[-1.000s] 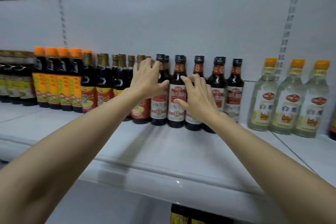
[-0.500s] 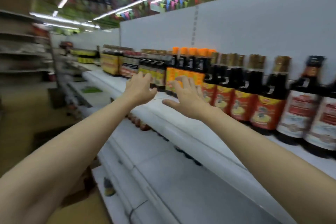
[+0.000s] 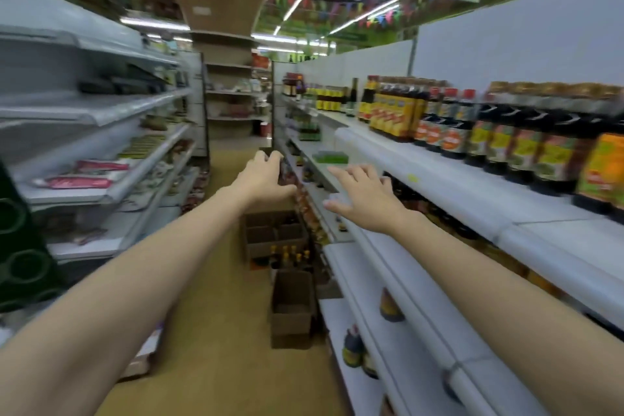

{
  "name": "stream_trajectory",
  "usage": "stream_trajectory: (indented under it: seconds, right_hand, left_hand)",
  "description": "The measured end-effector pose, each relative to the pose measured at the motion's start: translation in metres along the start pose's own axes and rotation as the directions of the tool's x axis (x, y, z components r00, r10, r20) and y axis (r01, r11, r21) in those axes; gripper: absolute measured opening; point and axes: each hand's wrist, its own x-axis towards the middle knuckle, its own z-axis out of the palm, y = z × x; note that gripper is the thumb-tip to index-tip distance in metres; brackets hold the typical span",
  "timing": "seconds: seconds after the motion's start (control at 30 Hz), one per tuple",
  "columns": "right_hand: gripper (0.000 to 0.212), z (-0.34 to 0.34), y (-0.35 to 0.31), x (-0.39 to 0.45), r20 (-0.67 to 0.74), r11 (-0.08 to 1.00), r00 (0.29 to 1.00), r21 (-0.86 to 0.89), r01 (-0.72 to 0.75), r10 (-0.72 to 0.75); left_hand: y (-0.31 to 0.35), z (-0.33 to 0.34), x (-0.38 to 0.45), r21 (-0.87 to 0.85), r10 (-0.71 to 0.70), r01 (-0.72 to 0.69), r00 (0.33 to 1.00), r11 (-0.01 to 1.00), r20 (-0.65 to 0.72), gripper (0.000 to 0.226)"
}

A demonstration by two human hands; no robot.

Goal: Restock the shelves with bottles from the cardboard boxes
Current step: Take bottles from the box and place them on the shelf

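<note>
I see the right-side shelves (image 3: 449,189) with dark bottles (image 3: 526,142) lining the top shelf's back edge. Cardboard boxes (image 3: 270,233) on the aisle floor, some bottles inside. My left hand (image 3: 266,176) and right hand (image 3: 364,196) hang apart, fingers loose, holding nothing.

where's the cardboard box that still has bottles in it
In the head view it sits on the aisle floor, centre frame: the cardboard box with bottles is against the foot of the right-hand shelving, between an open divided box behind it and an empty box nearer the camera.
</note>
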Motion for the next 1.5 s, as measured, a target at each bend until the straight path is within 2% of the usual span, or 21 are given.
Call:
stream_trajectory:
  seconds: [0.23, 0.43, 0.57, 0.77, 0.9, 1.0, 1.13, 1.3, 1.5]
  right_hand:
    - [0.080, 0.090, -0.038, 0.109, 0.028, 0.997, 0.999, 0.075, 0.035, -0.037]
    - [0.069, 0.169, -0.037, 0.217, 0.067, 0.981, 0.994, 0.183, 0.069, -0.082]
    - [0.078, 0.206, -0.029, 0.300, 0.211, 0.966, 0.973, 0.256, 0.037, -0.093]
    - [0.078, 0.244, -0.042, 0.432, 0.284, 0.956, 0.946, 0.282, 0.076, -0.159]
    - [0.077, 0.283, -0.072, 0.500, 0.303, 0.941, 0.912, 0.278, 0.194, -0.278]
    - [0.079, 0.311, -0.089, 0.555, 0.304, 0.932, 0.901, 0.282, 0.226, -0.310]
    - [0.081, 0.339, -0.099, 0.639, 0.320, 0.953, 0.914, 0.251, 0.171, -0.248]
    - [0.073, 0.348, -0.101, 0.753, 0.327, 0.969, 0.936, 0.241, 0.052, -0.132]
    - [0.069, 0.386, -0.099, 0.856, 0.344, 0.962, 0.934, 0.272, -0.007, -0.091]
  left_hand:
    - [-0.106, 0.040, 0.052, 0.186, -0.147, 0.141, 0.989, 0.972, 0.020, 0.075]
    - [-0.178, 0.095, 0.122, 0.222, -0.345, 0.319, 0.934, 0.921, 0.090, 0.078]
    - [-0.213, 0.103, 0.190, 0.303, -0.398, 0.344, 0.906, 0.889, 0.141, 0.083]
    - [-0.270, 0.108, 0.281, 0.195, -0.459, 0.432, 0.880, 0.881, 0.123, 0.083]
    - [-0.326, 0.117, 0.327, 0.194, -0.481, 0.454, 0.869, 0.869, 0.120, 0.082]
    - [-0.378, 0.130, 0.367, 0.179, -0.505, 0.480, 0.852, 0.859, 0.138, 0.084]
    - [-0.442, 0.140, 0.438, 0.132, -0.509, 0.493, 0.843, 0.860, 0.174, 0.085]
    - [-0.508, 0.126, 0.543, 0.098, -0.451, 0.440, 0.876, 0.893, 0.172, 0.087]
    - [-0.567, 0.154, 0.655, 0.068, -0.425, 0.420, 0.886, 0.905, 0.185, 0.081]
